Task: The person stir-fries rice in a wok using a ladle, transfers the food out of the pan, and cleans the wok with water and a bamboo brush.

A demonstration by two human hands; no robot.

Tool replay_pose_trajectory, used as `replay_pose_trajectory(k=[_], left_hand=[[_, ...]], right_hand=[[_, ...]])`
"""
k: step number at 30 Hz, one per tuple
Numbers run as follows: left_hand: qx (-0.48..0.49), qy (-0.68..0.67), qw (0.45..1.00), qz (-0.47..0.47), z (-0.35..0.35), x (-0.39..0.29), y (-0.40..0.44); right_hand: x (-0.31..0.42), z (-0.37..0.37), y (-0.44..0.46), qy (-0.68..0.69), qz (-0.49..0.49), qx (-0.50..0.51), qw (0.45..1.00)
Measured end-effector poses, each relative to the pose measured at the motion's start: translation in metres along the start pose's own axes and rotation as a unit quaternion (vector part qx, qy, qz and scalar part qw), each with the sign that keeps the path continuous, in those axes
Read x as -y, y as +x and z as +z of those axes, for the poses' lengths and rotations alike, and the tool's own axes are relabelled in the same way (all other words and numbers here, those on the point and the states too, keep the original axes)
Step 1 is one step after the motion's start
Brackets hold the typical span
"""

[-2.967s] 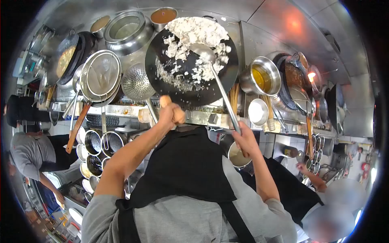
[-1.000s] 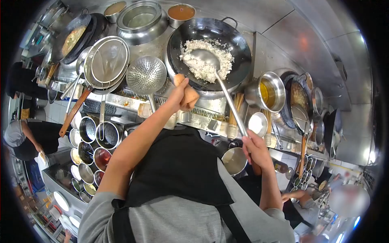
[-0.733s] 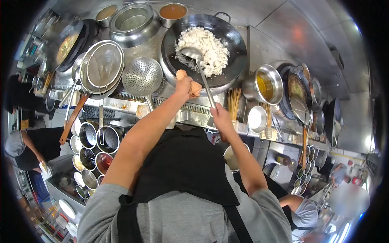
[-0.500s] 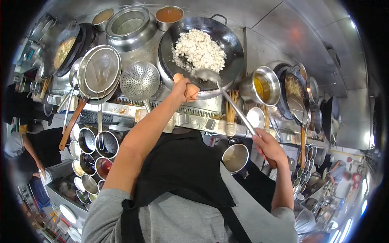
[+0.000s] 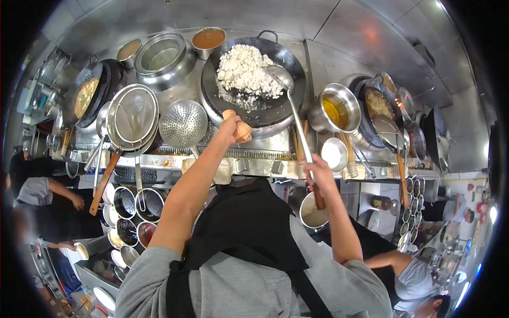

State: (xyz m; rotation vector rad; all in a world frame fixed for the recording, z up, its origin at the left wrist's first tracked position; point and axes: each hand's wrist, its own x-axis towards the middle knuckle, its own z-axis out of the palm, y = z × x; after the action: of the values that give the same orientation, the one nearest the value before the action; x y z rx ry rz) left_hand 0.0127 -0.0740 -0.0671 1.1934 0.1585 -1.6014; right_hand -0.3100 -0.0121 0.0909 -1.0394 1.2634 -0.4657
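My left hand (image 5: 228, 129) is wrapped round a bunched tan cloth (image 5: 243, 132) at the near left rim of a black wok (image 5: 289, 106). White rice (image 5: 244, 69) is heaped in the wok's left and far part, with loose grains lower down. In my right hand (image 5: 321, 174) is the long metal handle of a ladle (image 5: 281, 77), its wooden end sticking out below the fist. The ladle's bowl rests at the right edge of the rice.
Left of the wok are a perforated skimmer (image 5: 183, 124), stacked strainers (image 5: 132, 117) and a lidless metal pot (image 5: 164, 61). A pot of yellow oil (image 5: 334, 108) and a white bowl (image 5: 334, 154) stand right. Co-workers are at both sides.
The ladle has moved from the wok's near edge up to the right side of the rice. My right hand has shifted left and up. The left hand keeps its grip on the cloth.
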Motion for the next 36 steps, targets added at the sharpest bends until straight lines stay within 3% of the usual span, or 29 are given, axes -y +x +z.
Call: replay_pose_trajectory(k=[8,10,11,12,14,16,18,20,21,24,27,28,30,36], left_hand=[[-0.054,0.122,0.983,0.128,-0.041,-0.021,-0.082],[-0.09,0.26,0.921,0.274,-0.05,-0.018,-0.1],[-0.155,0.318,0.868,0.349,-0.051,-0.007,-0.114],[-0.177,0.337,0.851,0.362,-0.05,0.003,-0.134],[-0.212,0.364,0.829,0.368,-0.066,0.023,-0.13],[-0.158,0.332,0.87,0.329,-0.058,0.015,-0.134],[-0.115,0.206,0.928,0.289,-0.053,0.006,-0.115],[-0.059,0.175,0.974,0.129,-0.04,-0.008,-0.131],[-0.079,0.141,0.983,0.084,-0.041,-0.004,-0.134],[-0.037,0.056,0.998,-0.008,-0.063,0.016,-0.133],[0.01,0.014,1.0,-0.013,-0.073,0.035,-0.122],[-0.001,-0.009,0.999,-0.037,-0.069,0.034,-0.125],[-0.014,-0.015,0.999,-0.05,-0.061,0.029,-0.131],[0.03,-0.011,0.994,-0.108,-0.064,0.023,-0.125]], right_hand=[[0.015,-0.01,-0.014,0.075,0.043,0.04,0.995],[0.005,-0.012,-0.006,0.069,0.033,0.037,0.996],[0.001,-0.013,0.0,0.063,0.021,0.03,0.997],[-0.004,-0.009,0.007,0.059,0.023,0.003,0.998],[-0.012,0.001,0.021,0.14,0.084,0.066,0.984],[-0.014,0.013,0.028,0.353,0.118,0.244,0.896],[-0.022,0.037,0.032,0.523,0.166,0.349,0.759],[-0.035,0.057,0.035,0.603,0.219,0.386,0.664],[-0.042,0.065,0.033,0.61,0.225,0.391,0.652],[-0.049,0.072,0.025,0.54,0.214,0.347,0.736],[-0.045,0.067,0.025,0.455,0.217,0.316,0.803],[-0.044,0.067,0.023,0.456,0.221,0.313,0.803],[-0.037,0.07,0.019,0.38,0.208,0.285,0.855],[-0.007,0.089,0.009,0.296,0.201,0.259,0.897]])
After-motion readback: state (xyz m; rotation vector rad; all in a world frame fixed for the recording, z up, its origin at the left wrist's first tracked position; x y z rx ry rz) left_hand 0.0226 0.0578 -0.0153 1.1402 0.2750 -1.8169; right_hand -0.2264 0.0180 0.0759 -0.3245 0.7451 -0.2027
